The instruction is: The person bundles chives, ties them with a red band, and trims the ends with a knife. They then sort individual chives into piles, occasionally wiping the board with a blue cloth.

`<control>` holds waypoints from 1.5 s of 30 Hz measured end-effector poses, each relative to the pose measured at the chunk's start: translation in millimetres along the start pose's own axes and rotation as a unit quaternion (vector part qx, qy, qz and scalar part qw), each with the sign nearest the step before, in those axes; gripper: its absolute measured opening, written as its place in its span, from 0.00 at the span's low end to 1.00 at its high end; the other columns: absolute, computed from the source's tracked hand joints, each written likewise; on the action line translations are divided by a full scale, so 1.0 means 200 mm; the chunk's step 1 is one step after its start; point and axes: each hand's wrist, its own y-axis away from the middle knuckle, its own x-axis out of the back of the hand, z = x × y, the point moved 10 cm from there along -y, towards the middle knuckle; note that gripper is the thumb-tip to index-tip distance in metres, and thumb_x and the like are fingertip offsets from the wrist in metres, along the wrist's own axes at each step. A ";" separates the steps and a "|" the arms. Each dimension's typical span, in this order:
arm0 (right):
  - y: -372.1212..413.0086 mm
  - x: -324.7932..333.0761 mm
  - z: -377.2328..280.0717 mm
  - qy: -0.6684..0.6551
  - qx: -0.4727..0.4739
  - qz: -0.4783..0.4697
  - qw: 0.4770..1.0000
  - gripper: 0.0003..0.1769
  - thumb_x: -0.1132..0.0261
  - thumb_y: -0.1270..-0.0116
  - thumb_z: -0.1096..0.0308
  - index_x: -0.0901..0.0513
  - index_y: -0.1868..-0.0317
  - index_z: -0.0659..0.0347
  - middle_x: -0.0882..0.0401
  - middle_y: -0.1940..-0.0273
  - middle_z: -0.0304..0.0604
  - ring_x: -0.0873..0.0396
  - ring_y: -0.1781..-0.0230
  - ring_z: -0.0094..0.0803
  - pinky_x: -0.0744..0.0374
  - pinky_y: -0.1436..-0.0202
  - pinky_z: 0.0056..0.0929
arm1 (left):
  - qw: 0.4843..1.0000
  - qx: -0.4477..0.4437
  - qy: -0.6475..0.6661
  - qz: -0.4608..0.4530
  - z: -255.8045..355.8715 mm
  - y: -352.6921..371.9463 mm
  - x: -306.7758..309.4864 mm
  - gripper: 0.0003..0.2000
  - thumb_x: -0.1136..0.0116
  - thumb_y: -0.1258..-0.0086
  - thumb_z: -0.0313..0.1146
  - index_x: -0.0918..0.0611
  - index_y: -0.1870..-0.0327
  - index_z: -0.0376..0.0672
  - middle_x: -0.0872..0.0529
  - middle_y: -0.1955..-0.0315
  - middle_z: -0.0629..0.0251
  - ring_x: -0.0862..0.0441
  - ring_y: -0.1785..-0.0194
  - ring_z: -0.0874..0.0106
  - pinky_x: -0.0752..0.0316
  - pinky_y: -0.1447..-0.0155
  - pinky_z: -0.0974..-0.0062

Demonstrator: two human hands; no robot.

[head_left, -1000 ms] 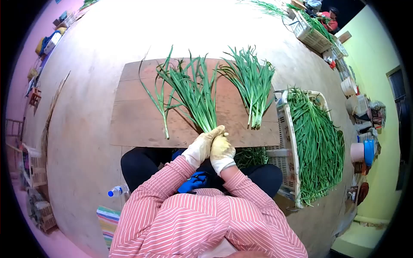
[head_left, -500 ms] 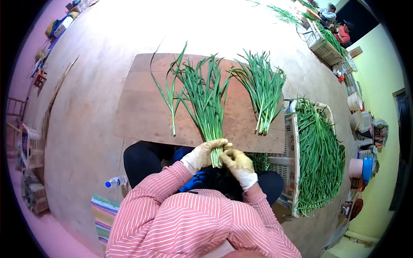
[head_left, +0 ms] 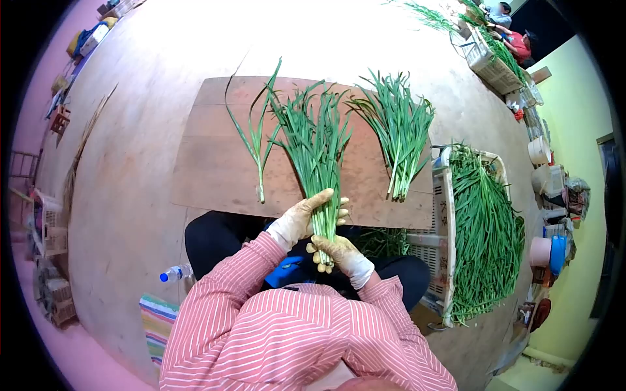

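A bunch of garlic chives [head_left: 315, 153], long flat green leaves with pale stems, lies with its leaves over the brown board [head_left: 215, 159] and its stem ends past the near edge. My left hand [head_left: 306, 214], in a pale stained glove, wraps the stems near that edge. Lower down, my gloved right hand [head_left: 338, 253] is closed around the stem ends, fingers beneath them. A few loose chive stalks [head_left: 259, 159] lie on the board to the left, and a second bunch [head_left: 401, 140] rests to the right.
A white plastic crate [head_left: 448, 254] heaped with chives [head_left: 486, 241] stands right of the board. On the floor at left are a water bottle [head_left: 175, 274] and a striped cloth [head_left: 156, 319]. Two people [head_left: 518, 44] sit by another crate [head_left: 495, 68] at the far right.
My left hand has moved up the stems and its fingers now wrap around them. My right hand has shifted down and left, from beside the stems to around their ends.
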 end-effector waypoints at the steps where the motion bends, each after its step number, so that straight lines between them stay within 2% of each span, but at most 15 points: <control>1: 0.00 0.00 0.01 -0.003 -0.004 -0.002 1.000 0.23 0.39 0.31 0.46 0.20 0.59 0.60 0.20 0.75 0.36 0.22 0.81 0.23 0.27 0.80 0.17 | 1.000 -0.015 -0.011 0.020 0.02 0.00 0.00 0.24 0.43 0.29 0.45 0.25 0.41 0.34 0.19 0.47 0.58 0.17 0.50 0.67 0.21 0.44 0.66; 4: -0.02 0.01 0.05 -0.044 -0.002 -0.009 0.999 0.22 0.39 0.31 0.48 0.21 0.57 0.62 0.19 0.73 0.37 0.21 0.82 0.26 0.26 0.81 0.19 | 0.999 -0.018 0.003 0.028 -0.01 -0.04 0.09 0.19 0.43 0.29 0.38 0.25 0.40 0.39 0.17 0.50 0.61 0.17 0.52 0.69 0.20 0.45 0.66; 7: -0.05 -0.03 0.03 -0.150 0.035 -0.106 0.982 0.35 0.45 0.32 0.38 0.23 0.49 0.67 0.16 0.67 0.47 0.17 0.72 0.35 0.18 0.67 0.30 | 0.998 -0.034 0.039 0.030 0.00 -0.07 0.07 0.17 0.44 0.28 0.35 0.25 0.41 0.40 0.16 0.55 0.63 0.16 0.57 0.69 0.18 0.50 0.67; 11: -0.09 0.08 -0.04 -0.238 0.106 -0.068 0.963 0.47 0.51 0.37 0.28 0.27 0.43 0.69 0.17 0.56 0.52 0.16 0.57 0.43 0.17 0.51 0.38 | 0.997 -0.005 0.076 0.000 0.02 -0.07 0.07 0.18 0.44 0.28 0.37 0.24 0.41 0.41 0.15 0.53 0.62 0.15 0.56 0.69 0.17 0.53 0.63; 13: -0.08 0.10 -0.06 -0.265 0.117 -0.043 0.956 0.47 0.51 0.37 0.29 0.27 0.42 0.70 0.17 0.55 0.54 0.16 0.57 0.45 0.16 0.53 0.39 | 0.996 0.001 0.081 -0.025 0.03 -0.07 0.02 0.18 0.45 0.28 0.37 0.25 0.40 0.41 0.16 0.51 0.61 0.15 0.55 0.68 0.16 0.53 0.62; 16: -0.10 0.04 -0.02 -0.194 0.061 -0.062 0.977 0.44 0.46 0.37 0.31 0.26 0.44 0.69 0.18 0.57 0.58 0.15 0.60 0.46 0.14 0.58 0.38 | 0.998 -0.014 0.065 -0.005 0.00 -0.07 0.04 0.18 0.45 0.27 0.36 0.26 0.40 0.40 0.16 0.54 0.62 0.16 0.57 0.69 0.17 0.52 0.65; 20: -0.07 0.05 -0.03 -0.130 0.025 0.058 0.989 0.21 0.35 0.34 0.49 0.21 0.60 0.61 0.18 0.72 0.39 0.20 0.78 0.24 0.22 0.74 0.20 | 0.999 -0.032 -0.004 0.036 0.02 -0.06 0.05 0.20 0.46 0.27 0.37 0.27 0.39 0.37 0.17 0.53 0.61 0.17 0.56 0.69 0.19 0.49 0.66; 26: -0.05 0.02 -0.13 -0.061 0.050 0.021 0.997 0.18 0.31 0.37 0.52 0.20 0.61 0.59 0.22 0.75 0.34 0.22 0.80 0.22 0.25 0.76 0.18 | 0.995 -0.002 -0.028 -0.095 0.17 -0.05 -0.11 0.27 0.46 0.27 0.48 0.27 0.38 0.34 0.17 0.48 0.55 0.15 0.53 0.63 0.17 0.50 0.63; 30: -0.03 -0.03 -0.26 -0.020 0.036 -0.031 0.999 0.17 0.31 0.39 0.54 0.19 0.61 0.59 0.22 0.75 0.32 0.23 0.80 0.21 0.26 0.76 0.17 | 0.977 -0.096 -0.189 -0.018 0.37 -0.01 -0.29 0.21 0.42 0.30 0.37 0.26 0.39 0.37 0.15 0.52 0.59 0.16 0.55 0.70 0.19 0.49 0.69; 33: -0.03 -0.04 -0.29 -0.025 0.042 -0.048 0.998 0.17 0.31 0.39 0.54 0.18 0.61 0.59 0.23 0.76 0.31 0.23 0.80 0.20 0.29 0.78 0.16 | 0.987 -0.089 -0.117 -0.063 0.41 -0.03 -0.36 0.21 0.38 0.34 0.31 0.26 0.39 0.39 0.16 0.61 0.63 0.17 0.61 0.71 0.19 0.53 0.71; 35: -0.04 -0.01 -0.26 0.010 0.046 -0.034 0.998 0.16 0.31 0.38 0.55 0.19 0.62 0.60 0.21 0.75 0.34 0.22 0.79 0.22 0.27 0.77 0.17 | 0.985 -0.114 -0.127 -0.026 0.47 -0.04 -0.31 0.21 0.38 0.34 0.29 0.25 0.40 0.39 0.16 0.63 0.64 0.17 0.62 0.72 0.18 0.55 0.71; 37: -0.03 0.06 -0.16 0.102 0.014 -0.034 0.994 0.17 0.31 0.38 0.58 0.19 0.56 0.63 0.18 0.70 0.39 0.21 0.76 0.24 0.23 0.72 0.21 | 0.980 -0.162 -0.111 0.020 0.59 -0.05 -0.22 0.17 0.38 0.34 0.27 0.23 0.44 0.39 0.17 0.65 0.65 0.17 0.64 0.71 0.18 0.58 0.71; 39: 0.00 0.19 -0.20 0.127 0.068 -0.011 0.990 0.23 0.31 0.37 0.58 0.21 0.47 0.64 0.17 0.65 0.39 0.19 0.67 0.23 0.23 0.64 0.20 | 0.984 -0.158 -0.085 0.018 0.68 -0.08 -0.16 0.16 0.38 0.34 0.27 0.23 0.45 0.38 0.17 0.65 0.64 0.17 0.65 0.70 0.18 0.59 0.71; 42: 0.03 0.30 -0.43 0.071 0.225 0.058 0.970 0.36 0.29 0.38 0.57 0.30 0.35 0.67 0.21 0.50 0.43 0.24 0.47 0.28 0.26 0.43 0.24 | 0.985 -0.152 -0.078 0.013 0.70 -0.13 -0.09 0.16 0.40 0.32 0.28 0.23 0.44 0.37 0.16 0.63 0.63 0.16 0.63 0.69 0.17 0.57 0.70; 45: -0.03 0.21 -0.55 0.099 0.265 0.129 0.950 0.38 0.27 0.41 0.56 0.30 0.36 0.66 0.21 0.49 0.45 0.23 0.48 0.32 0.27 0.42 0.30 | 0.985 -0.148 -0.088 -0.005 0.71 -0.23 -0.09 0.17 0.42 0.30 0.30 0.24 0.42 0.35 0.15 0.62 0.63 0.16 0.62 0.69 0.17 0.54 0.69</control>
